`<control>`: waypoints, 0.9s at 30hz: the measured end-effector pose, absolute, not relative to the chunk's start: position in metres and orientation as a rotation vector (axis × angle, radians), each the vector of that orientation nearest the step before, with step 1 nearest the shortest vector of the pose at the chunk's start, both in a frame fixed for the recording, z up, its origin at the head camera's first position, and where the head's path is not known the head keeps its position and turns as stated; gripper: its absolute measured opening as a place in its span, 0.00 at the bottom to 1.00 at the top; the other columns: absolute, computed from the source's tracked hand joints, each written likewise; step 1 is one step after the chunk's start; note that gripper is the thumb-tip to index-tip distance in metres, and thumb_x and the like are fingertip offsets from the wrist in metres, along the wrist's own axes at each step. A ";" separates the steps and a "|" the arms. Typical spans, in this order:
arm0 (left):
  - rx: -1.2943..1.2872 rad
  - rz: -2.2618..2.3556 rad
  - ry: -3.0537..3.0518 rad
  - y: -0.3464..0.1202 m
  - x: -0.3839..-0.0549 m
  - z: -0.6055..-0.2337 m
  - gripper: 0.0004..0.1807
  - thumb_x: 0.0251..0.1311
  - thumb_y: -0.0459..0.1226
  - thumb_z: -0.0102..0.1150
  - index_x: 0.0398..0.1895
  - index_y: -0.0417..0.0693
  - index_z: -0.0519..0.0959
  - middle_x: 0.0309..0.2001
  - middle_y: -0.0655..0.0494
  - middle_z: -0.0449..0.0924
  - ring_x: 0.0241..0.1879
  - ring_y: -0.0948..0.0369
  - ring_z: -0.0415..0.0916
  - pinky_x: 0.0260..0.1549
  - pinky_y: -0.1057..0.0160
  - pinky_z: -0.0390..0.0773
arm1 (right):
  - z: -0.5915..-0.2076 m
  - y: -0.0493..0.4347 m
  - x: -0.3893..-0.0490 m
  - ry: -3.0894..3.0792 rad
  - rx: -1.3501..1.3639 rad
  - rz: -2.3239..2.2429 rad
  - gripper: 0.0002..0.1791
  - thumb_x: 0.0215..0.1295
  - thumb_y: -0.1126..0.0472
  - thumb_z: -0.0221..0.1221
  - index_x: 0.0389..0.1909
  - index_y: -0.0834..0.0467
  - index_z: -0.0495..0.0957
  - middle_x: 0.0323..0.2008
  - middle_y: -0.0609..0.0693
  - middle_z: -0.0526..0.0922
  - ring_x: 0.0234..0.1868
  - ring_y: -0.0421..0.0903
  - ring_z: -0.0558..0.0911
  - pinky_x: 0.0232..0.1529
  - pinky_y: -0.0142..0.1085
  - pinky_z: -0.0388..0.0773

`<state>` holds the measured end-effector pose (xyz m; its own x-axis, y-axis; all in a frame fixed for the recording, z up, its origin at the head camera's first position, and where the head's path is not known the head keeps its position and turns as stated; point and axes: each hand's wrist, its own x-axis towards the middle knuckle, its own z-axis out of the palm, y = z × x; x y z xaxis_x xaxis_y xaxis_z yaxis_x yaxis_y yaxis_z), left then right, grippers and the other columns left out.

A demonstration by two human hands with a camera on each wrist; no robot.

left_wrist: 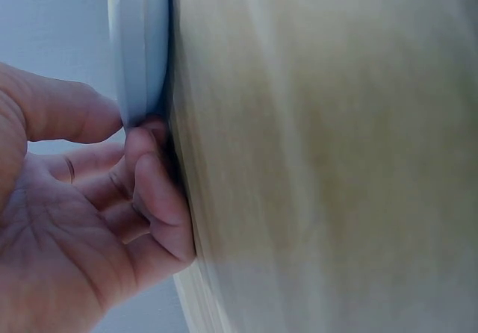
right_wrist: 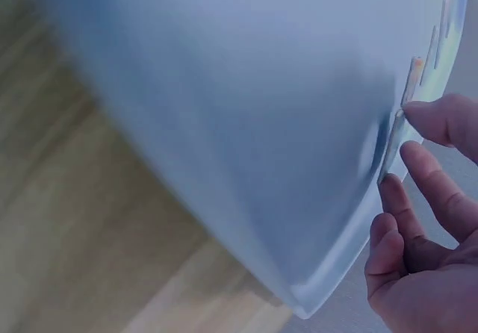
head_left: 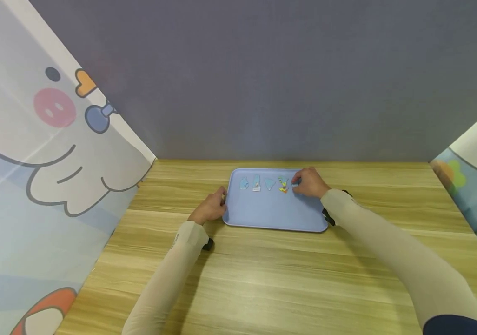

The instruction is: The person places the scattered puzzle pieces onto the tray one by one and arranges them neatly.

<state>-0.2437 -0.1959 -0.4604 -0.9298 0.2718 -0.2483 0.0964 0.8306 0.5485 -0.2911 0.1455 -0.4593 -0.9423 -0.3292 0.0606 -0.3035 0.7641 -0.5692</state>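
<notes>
Reaching both arms [head_left: 385, 237] forward over the tabletop [head_left: 263, 279]; with the left hand [head_left: 210, 207], pinching the left rim of the tray [head_left: 274, 214]; with the right hand [head_left: 310, 183], angled inward, gripping a light-blue piece [right_wrist: 393, 142] beside the row of flat pieces [head_left: 257, 180] on it.

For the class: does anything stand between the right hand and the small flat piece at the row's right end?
Nothing visible does: the right hand touches the small flat piece directly, and the yellow-marked piece lies on the tray to its left, not between them.
</notes>
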 end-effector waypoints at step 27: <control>0.307 0.750 2.704 -0.192 -0.242 -0.457 0.17 0.63 0.30 0.50 0.54 0.42 0.62 0.34 0.49 0.73 0.28 0.55 0.71 0.27 0.61 0.72 | -0.445 0.158 -0.294 2.937 -0.572 -0.916 0.17 0.52 0.64 0.66 0.43 0.68 0.81 0.46 0.63 0.80 0.54 0.62 0.71 0.58 0.50 0.61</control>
